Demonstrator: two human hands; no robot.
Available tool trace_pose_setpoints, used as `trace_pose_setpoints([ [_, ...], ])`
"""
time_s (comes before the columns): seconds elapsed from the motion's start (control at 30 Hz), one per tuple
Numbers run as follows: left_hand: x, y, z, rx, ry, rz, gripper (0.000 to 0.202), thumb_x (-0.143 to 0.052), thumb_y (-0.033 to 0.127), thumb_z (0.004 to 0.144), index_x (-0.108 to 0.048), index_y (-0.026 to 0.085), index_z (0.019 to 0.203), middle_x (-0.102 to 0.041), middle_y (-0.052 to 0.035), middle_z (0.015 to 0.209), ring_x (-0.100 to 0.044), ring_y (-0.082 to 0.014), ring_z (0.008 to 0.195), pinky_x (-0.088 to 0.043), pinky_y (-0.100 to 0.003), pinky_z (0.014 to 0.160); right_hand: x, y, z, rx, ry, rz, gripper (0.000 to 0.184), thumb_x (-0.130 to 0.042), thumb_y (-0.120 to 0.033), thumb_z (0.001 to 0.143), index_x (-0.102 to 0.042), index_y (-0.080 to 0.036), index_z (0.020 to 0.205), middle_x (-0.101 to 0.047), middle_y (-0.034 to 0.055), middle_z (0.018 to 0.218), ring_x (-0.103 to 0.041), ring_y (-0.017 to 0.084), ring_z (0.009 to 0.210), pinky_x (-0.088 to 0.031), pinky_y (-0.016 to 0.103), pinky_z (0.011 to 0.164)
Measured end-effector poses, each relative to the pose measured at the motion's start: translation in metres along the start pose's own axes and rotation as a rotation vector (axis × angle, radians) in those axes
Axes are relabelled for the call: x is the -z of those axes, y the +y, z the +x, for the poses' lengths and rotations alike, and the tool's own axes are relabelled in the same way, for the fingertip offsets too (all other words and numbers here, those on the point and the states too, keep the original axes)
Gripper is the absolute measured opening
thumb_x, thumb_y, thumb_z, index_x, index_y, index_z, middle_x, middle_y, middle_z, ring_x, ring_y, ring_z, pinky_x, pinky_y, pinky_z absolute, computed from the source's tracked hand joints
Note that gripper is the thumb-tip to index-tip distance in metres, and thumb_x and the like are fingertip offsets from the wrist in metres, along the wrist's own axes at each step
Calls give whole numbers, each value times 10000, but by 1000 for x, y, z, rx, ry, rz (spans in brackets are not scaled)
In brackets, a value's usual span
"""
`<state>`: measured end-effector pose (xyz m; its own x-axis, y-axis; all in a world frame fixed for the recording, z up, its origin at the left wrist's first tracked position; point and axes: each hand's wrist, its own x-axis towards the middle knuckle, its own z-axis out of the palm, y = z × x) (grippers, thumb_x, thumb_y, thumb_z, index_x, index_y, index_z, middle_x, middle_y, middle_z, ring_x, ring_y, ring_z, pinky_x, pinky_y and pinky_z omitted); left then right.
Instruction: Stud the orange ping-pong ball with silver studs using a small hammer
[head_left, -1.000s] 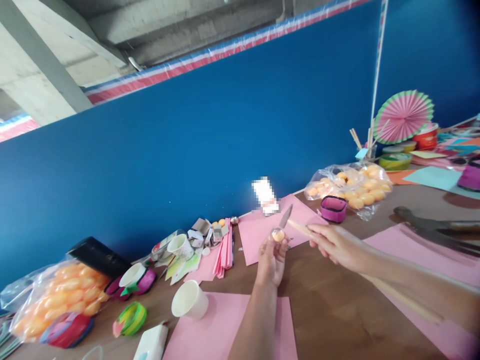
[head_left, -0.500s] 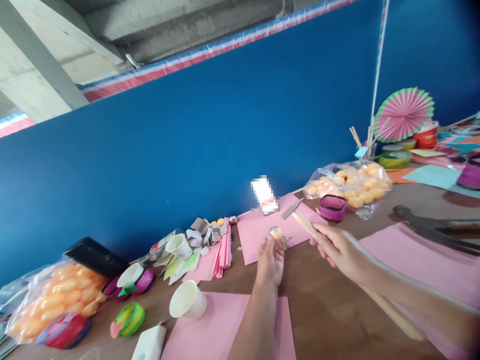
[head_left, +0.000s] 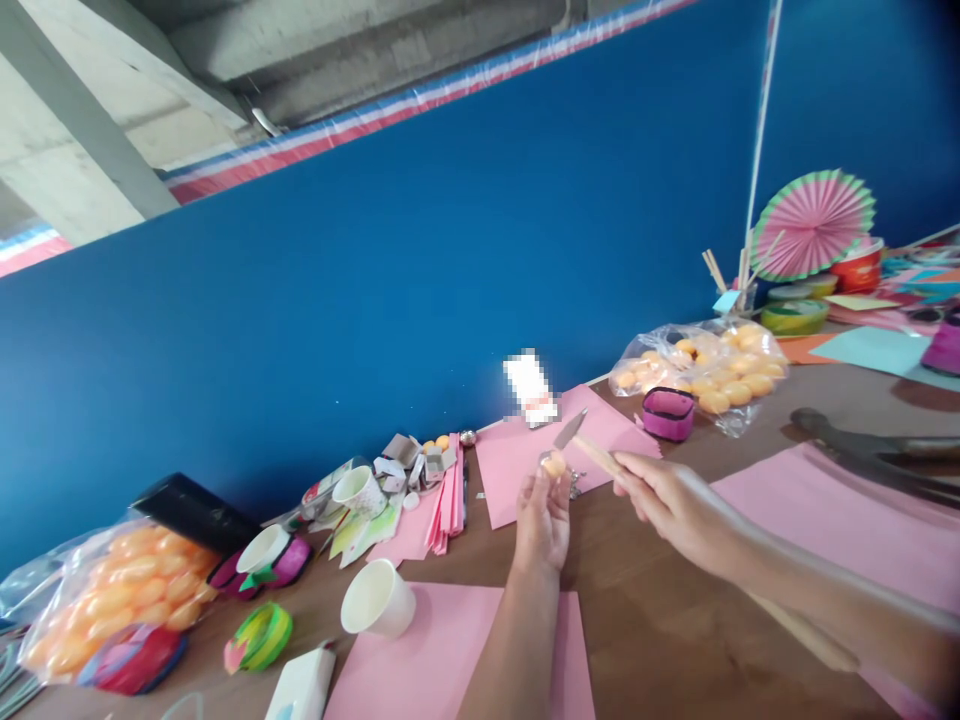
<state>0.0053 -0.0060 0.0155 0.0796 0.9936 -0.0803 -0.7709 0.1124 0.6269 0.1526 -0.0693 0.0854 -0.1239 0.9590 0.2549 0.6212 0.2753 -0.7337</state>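
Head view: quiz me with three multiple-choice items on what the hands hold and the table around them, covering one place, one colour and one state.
1. Where is the white paper cup?
A. left of the left hand
B. inside the ball bag
C. on the paper fan

2. What colour is the small ball?
A. blue
B. orange
C. black

3. How does the right hand stand?
A. flat on the table
B. open in the air
C. closed round a wooden-handled knife

Answers:
1 A: the cup stands on the table, left of the left hand.
2 B: the ball in the left fingertips is orange.
3 C: the fingers wrap the handle of the knife, its blade by the ball.
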Motion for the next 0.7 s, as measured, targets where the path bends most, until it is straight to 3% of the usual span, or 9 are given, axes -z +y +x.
trace_pose_setpoints([
  [0.07, 0, 0, 0, -9, 0, -12, 165, -625, 201, 723, -656, 132, 870, -685, -76, 927, -620, -158, 915, -439, -275, 907, -2, 1, -1, -11, 55, -5, 194, -288, -288, 875, -434, -212, 773, -499, -32, 564, -449, 102, 434, -352, 210, 452],
  [0.23, 2, 0, 2, -5, 9, -36, 115, -636, 174, 709, -657, 131, 813, -694, -53, 864, -631, -147, 881, -444, -269, 899, -3, 1, -2, 70, -21, -104, 197, -309, -262, 866, -422, -206, 715, -522, -11, 599, -479, 116, 501, -364, 219, 497],
  [0.37, 3, -1, 3, -23, 9, -51, 146, -659, 184, 687, -649, 136, 825, -690, -52, 880, -627, -159, 898, -432, -299, 917, -2, 1, -2, 67, 91, -102, 186, -292, -270, 876, -439, -204, 782, -530, -10, 622, -485, 119, 512, -366, 223, 507],
  [0.47, 2, 0, 2, -17, -1, -41, 120, -664, 174, 679, -646, 139, 793, -688, -40, 868, -624, -168, 911, -423, -303, 927, -2, 3, 0, 69, 3, -78, 189, -307, -261, 868, -428, -202, 735, -538, -8, 631, -497, 118, 516, -365, 220, 501],
  [0.7, 1, 4, 1, 7, 2, -26, 243, -663, 182, 686, -628, 165, 926, -682, -45, 895, -628, -157, 894, -477, -247, 833, 12, -2, 0, 12, 28, -40, 183, -315, -247, 866, -446, -211, 743, -457, -55, 517, -426, 92, 410, -311, 201, 433],
])
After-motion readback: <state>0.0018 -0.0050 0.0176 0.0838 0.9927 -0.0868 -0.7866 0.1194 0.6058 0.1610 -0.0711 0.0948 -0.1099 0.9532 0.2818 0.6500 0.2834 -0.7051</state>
